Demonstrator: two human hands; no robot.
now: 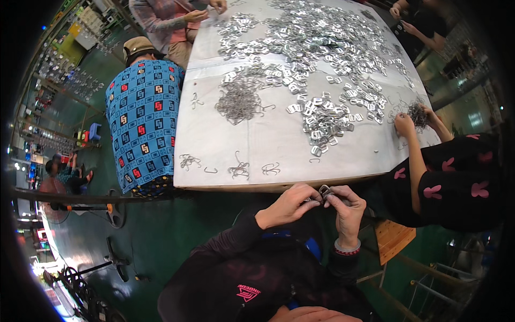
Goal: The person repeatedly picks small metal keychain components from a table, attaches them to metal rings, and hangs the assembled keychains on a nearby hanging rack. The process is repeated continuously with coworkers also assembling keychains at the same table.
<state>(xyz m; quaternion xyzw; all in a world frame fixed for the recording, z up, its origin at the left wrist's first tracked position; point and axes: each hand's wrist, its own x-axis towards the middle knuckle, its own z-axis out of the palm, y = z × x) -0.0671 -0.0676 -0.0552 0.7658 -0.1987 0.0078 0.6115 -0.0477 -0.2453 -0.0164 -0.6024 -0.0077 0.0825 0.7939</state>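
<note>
Just off the table's near edge, my two hands meet over my lap. My right hand [348, 208] pinches a small silver metal buckle [324, 190] between thumb and fingers. My left hand [292, 205] is closed close beside it, thumb against fingers; a sliver of metal shows there, too small to name. Beyond them, on the white-covered table [214, 145], lie a tangled heap of thin wire hooks [238, 102] and a heap of loose metal buckles [324, 121]. Several wire hooks lie in small groups near the front edge, one of them a bunch [238, 170].
A larger spread of buckles [322, 32] covers the far half of the table. A person in a blue patterned top [144, 118] is at the left; another in black with pink shapes [445, 182] handles wire hooks [417, 115] at the right. A wooden stool [394, 240] stands beside me.
</note>
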